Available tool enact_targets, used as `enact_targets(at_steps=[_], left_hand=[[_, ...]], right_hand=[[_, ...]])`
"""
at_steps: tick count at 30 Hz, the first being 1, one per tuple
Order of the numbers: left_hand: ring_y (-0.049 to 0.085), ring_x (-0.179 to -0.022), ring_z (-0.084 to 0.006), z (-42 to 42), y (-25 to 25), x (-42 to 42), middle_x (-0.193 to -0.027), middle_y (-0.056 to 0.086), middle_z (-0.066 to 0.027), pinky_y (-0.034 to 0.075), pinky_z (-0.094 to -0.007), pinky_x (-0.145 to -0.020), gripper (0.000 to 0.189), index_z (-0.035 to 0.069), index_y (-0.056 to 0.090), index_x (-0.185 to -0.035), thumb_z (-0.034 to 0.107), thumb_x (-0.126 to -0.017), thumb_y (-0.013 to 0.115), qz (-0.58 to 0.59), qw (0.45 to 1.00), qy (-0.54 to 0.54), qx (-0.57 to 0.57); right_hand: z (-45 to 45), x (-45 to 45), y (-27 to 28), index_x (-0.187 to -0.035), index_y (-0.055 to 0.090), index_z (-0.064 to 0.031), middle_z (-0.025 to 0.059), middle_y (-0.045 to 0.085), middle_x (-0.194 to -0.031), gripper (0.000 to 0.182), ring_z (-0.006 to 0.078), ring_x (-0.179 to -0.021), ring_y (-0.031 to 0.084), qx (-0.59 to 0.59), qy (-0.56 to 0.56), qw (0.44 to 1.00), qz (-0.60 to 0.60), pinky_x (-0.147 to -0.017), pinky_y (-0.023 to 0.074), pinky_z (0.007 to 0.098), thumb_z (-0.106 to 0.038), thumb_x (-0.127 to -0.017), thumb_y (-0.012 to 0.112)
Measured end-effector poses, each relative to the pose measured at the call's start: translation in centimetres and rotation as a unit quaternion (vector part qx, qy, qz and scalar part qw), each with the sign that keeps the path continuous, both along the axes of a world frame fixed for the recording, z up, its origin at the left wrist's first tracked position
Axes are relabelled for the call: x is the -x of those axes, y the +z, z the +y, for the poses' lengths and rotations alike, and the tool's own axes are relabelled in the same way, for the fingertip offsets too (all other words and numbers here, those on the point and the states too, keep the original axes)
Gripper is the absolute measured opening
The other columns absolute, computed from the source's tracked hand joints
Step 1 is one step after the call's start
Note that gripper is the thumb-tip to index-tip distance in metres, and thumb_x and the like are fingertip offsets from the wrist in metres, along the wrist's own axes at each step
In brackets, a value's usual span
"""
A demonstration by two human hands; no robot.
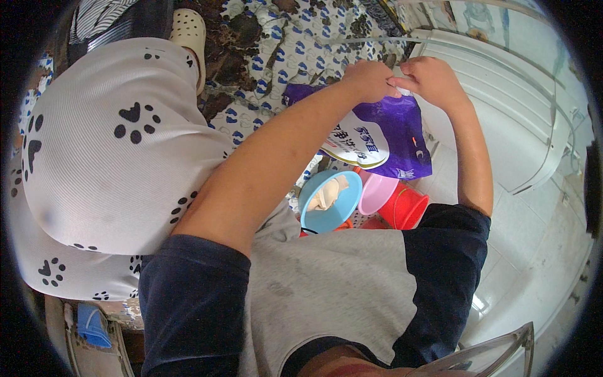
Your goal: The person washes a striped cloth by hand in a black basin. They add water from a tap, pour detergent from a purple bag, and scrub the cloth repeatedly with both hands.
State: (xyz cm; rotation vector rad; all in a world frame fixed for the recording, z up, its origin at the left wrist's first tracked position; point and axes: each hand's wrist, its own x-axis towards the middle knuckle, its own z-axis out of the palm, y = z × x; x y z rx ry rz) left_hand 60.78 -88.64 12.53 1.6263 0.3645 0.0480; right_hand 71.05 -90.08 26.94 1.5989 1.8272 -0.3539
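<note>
A purple plastic bag of washing powder [409,127] with a white printed panel hangs in front of me. My left hand [372,81] pinches its upper edge, the fingers closed near a small white part of the bag's top. Just to the right, my right hand [431,81] grips the same edge between thumb and fingers, and the two hands' fingertips almost meet. Whether the bag's top is torn cannot be seen. Below the bag are a light blue basin [352,200] holding a beige cloth [327,194], a pink basin [377,192] and a red bucket [400,205].
A white ribbed appliance or panel [490,94] stands at the right beside pale floor tiles [518,202]. Worn floor covering with blue footprints [282,61] lies beyond my paw-print trousers [118,179] and a cream clog [188,33]. A blue container [93,325] sits at lower left.
</note>
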Motion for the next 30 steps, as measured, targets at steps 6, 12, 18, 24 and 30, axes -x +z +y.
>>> enact_targets(at_steps=[6, 12, 18, 24, 30], left_hand=[[0.059, -0.099, -0.0317, -0.2, -0.1, -0.1, -0.1, 0.065, -0.0103, 0.045, -0.0454, -0.085, 0.041, 0.018, 0.07, -0.094, 0.052, -0.071, 0.069, 0.002, 1.0, 0.02, -0.005], [0.064, -0.088, -0.0287, 0.1, -0.2, 0.3, -0.091, 0.068, -0.0069, 0.048, -0.0392, -0.08, 0.041, 0.021, 0.07, -0.098, 0.05, -0.069, 0.07, -0.015, 1.0, 0.025, 0.002], [0.064, -0.084, -0.0287, -0.4, -0.4, 0.0, -0.085, 0.067, -0.0078, 0.048, -0.0405, -0.076, 0.038, 0.022, 0.071, -0.095, 0.051, -0.069, 0.069, -0.034, 0.999, 0.038, -0.008], [0.064, -0.079, -0.0285, -0.7, -0.3, 0.3, -0.079, 0.066, -0.0093, 0.048, -0.0401, -0.073, 0.037, 0.019, 0.072, -0.088, 0.05, -0.069, 0.07, -0.018, 0.997, 0.073, 0.011], [0.064, -0.077, -0.0254, -0.6, -0.4, 0.1, -0.08, 0.067, -0.0101, 0.048, -0.0365, -0.071, 0.038, 0.016, 0.072, -0.09, 0.047, -0.069, 0.072, -0.017, 0.997, 0.059, 0.052]], right_hand=[[0.5, 1.3, 0.5, -0.063, 0.06, -0.0022, 0.0156, 0.057, -0.061, 0.055, 0.0335, -0.063, 0.057, 0.08, -0.044, 0.991, -0.096, -0.055, 0.0444, 0.0411, -0.053, -0.082, 0.052], [1.0, 1.0, 2.1, -0.081, 0.066, -0.0027, 0.0124, 0.062, -0.073, 0.023, 0.0263, -0.07, 0.059, 0.004, -0.244, 0.942, 0.23, -0.062, 0.0468, 0.0336, -0.025, -0.077, 0.067], [1.4, 0.4, 2.3, -0.087, 0.067, -0.0028, 0.0126, 0.063, -0.078, 0.018, 0.0263, -0.074, 0.06, 0.071, -0.205, 0.936, 0.277, -0.065, 0.0473, 0.0341, -0.003, -0.069, 0.07], [1.8, 0.7, 1.2, -0.074, 0.062, -0.0011, 0.0147, 0.061, -0.071, 0.018, 0.0317, -0.066, 0.058, 0.09, -0.17, 0.975, 0.107, -0.061, 0.0468, 0.0362, -0.017, -0.075, 0.07], [0.3, 0.8, 1.2, -0.081, 0.059, -0.003, 0.0143, 0.057, -0.072, 0.026, 0.0275, -0.065, 0.055, 0.038, -0.086, 0.995, 0.037, -0.057, 0.0438, 0.0361, -0.026, -0.077, 0.07]])
